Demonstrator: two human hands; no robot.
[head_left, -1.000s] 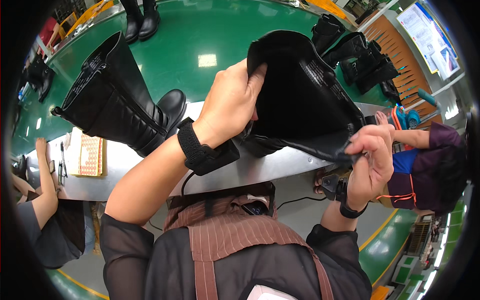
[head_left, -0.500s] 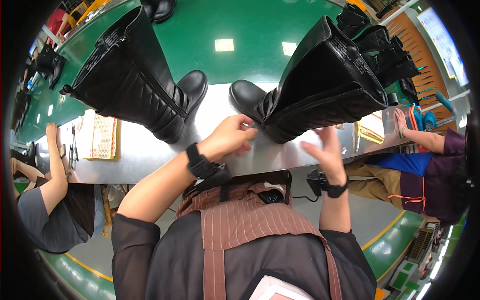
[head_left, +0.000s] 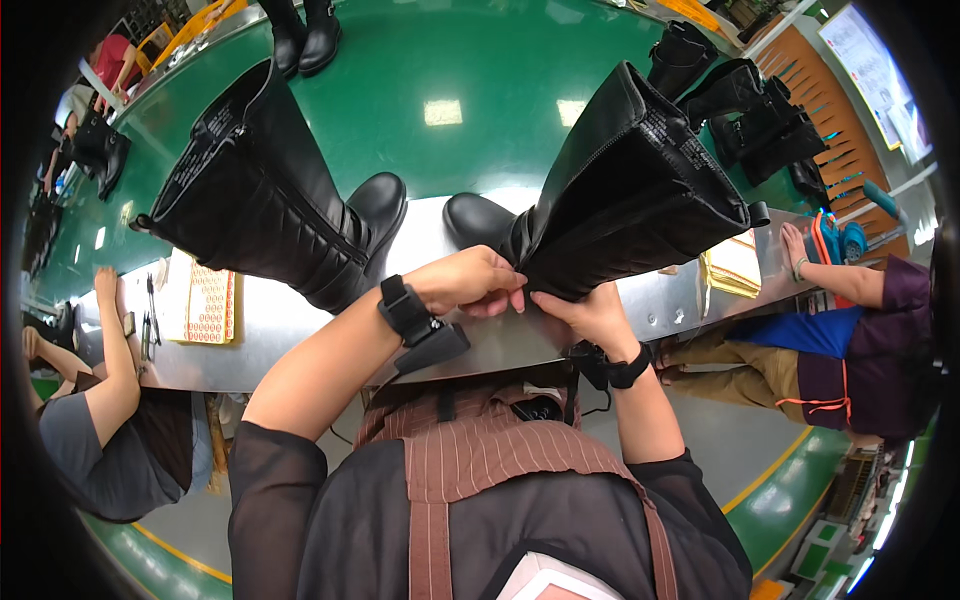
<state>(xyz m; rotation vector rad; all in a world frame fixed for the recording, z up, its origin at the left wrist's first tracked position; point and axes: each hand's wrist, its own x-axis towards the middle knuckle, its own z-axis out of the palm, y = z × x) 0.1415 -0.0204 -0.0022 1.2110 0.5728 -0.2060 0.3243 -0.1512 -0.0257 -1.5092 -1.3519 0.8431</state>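
Observation:
A tall black boot (head_left: 620, 190) stands on the steel bench (head_left: 290, 330), toe pointing left, its shaft leaning right. My left hand (head_left: 470, 280) pinches the lower back edge of the shaft near the heel. My right hand (head_left: 585, 312) grips the same edge from below, right beside the left hand. A second tall black boot (head_left: 270, 200) stands to the left of it, untouched, toe pointing right. Both wrists wear black bands.
A green conveyor belt (head_left: 450, 60) runs behind the bench, carrying more black boots (head_left: 740, 100) at the far right and top. A sheet of stickers (head_left: 205, 300) lies at the left. One person sits at my left (head_left: 100, 400), another at my right (head_left: 850, 330).
The right boot was held up in both hands a second ago; it now stands on the bench. Both hands have come together at its lower back edge.

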